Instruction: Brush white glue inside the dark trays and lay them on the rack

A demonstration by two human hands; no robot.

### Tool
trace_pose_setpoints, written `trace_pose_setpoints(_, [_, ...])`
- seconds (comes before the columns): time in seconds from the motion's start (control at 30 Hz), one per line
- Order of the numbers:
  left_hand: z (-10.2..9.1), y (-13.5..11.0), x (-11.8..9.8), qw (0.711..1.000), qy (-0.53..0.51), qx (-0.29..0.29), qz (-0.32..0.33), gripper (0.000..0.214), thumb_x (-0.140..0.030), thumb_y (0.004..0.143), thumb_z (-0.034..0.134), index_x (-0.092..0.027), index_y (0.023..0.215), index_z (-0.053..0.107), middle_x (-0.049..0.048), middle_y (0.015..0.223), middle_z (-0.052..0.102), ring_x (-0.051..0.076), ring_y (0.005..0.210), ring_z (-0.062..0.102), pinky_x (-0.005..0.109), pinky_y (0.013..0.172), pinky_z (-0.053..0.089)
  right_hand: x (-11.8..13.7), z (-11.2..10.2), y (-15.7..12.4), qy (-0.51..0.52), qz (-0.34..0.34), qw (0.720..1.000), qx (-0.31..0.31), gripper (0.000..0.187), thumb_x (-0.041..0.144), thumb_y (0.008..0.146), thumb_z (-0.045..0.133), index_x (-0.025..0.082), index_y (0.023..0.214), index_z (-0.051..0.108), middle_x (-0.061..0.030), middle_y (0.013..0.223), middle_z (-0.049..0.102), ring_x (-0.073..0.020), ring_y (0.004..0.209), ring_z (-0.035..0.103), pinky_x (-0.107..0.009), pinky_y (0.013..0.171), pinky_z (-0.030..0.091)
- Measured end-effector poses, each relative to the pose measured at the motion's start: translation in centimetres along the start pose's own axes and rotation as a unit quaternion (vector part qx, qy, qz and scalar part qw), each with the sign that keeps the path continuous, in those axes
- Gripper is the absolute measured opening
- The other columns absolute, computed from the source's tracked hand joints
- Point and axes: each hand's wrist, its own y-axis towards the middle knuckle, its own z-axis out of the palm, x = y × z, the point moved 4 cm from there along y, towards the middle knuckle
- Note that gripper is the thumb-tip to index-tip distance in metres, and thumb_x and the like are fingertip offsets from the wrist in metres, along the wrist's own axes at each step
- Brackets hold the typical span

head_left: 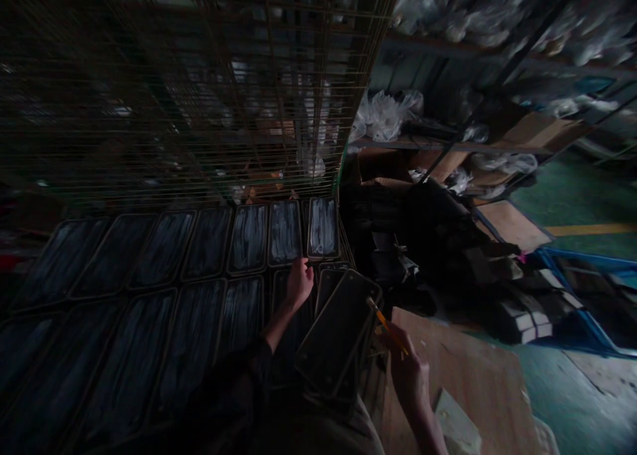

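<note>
My right hand (409, 369) is closed round a thin paintbrush (385, 322) with an orange handle. Its pale tip is by the upper right edge of a dark rectangular panel (338, 332), which lies tilted on other dark panels in front of me. I cannot tell whether the tip touches it. My left hand (300, 284), fingers curled together, is above the rows, by the near edge of a panel streaked with white (285, 233). Anything in its fingers is hidden. Another white-streaked panel (323, 226) lies at the right end of the back row.
Several streaked panels (202, 322) lie in two rows to the left. Behind them rises a wire mesh wall (239, 110). On the right are a wooden board (462, 375), dark bundled pieces (438, 243), a blue crate (572, 322) and shelves with plastic bags (385, 117).
</note>
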Motion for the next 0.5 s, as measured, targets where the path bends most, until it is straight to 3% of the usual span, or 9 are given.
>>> trace_pose_setpoints(0.1, [-2.9, -6.0, 2.4, 0.992, 0.115, 0.035, 0.035, 0.014, -0.022, 0.087, 0.065, -0.023, 0.101, 0.065, 0.0054, 0.091, 0.069, 0.022, 0.091, 0.069, 0.031, 0.085, 0.053, 0.1, 0.6, 0.8, -0.039, -0.030, 0.998, 0.035, 0.036, 0.044, 0.100, 0.047, 0.022, 0.118, 0.069, -0.0065, 0.084, 0.077, -0.0213, 0.063, 0.073, -0.026, 0.051, 0.052])
trace_pose_setpoints(0.27, [-5.8, -15.0, 8.4, 0.979, 0.176, 0.094, 0.030, 0.012, -0.028, 0.083, 0.071, -0.026, 0.095, 0.068, 0.0063, 0.093, 0.072, 0.024, 0.089, 0.070, 0.031, 0.081, 0.050, -0.4, 1.3, 3.0, -0.087, -0.075, 0.991, 0.061, 0.038, 0.033, 0.100, 0.041, 0.021, 0.128, 0.064, -0.0108, 0.110, 0.075, -0.0248, 0.087, 0.075, -0.030, 0.065, 0.055])
trace_pose_setpoints(0.37, [-5.4, -17.3, 10.1, 0.978, 0.172, 0.121, 0.004, 0.007, -0.026, 0.083, 0.071, -0.025, 0.086, 0.065, 0.0027, 0.081, 0.071, 0.021, 0.078, 0.070, 0.027, 0.072, 0.047, -0.4, 2.1, 3.8, -0.113, -0.079, 0.987, 0.084, 0.040, 0.031, 0.100, 0.039, 0.020, 0.128, 0.064, -0.0115, 0.106, 0.075, -0.0245, 0.082, 0.073, -0.030, 0.060, 0.053])
trace_pose_setpoints(0.5, [-4.0, -17.7, 10.4, 0.976, 0.112, 0.144, -0.119, 0.018, -0.028, 0.087, 0.066, -0.023, 0.077, 0.052, -0.0070, 0.052, 0.055, 0.013, 0.045, 0.058, 0.020, 0.049, 0.036, 0.2, 3.1, 2.0, -0.124, -0.073, 0.983, 0.114, 0.039, 0.032, 0.101, 0.038, 0.017, 0.124, 0.066, -0.0092, 0.087, 0.074, -0.0210, 0.067, 0.069, -0.027, 0.053, 0.047])
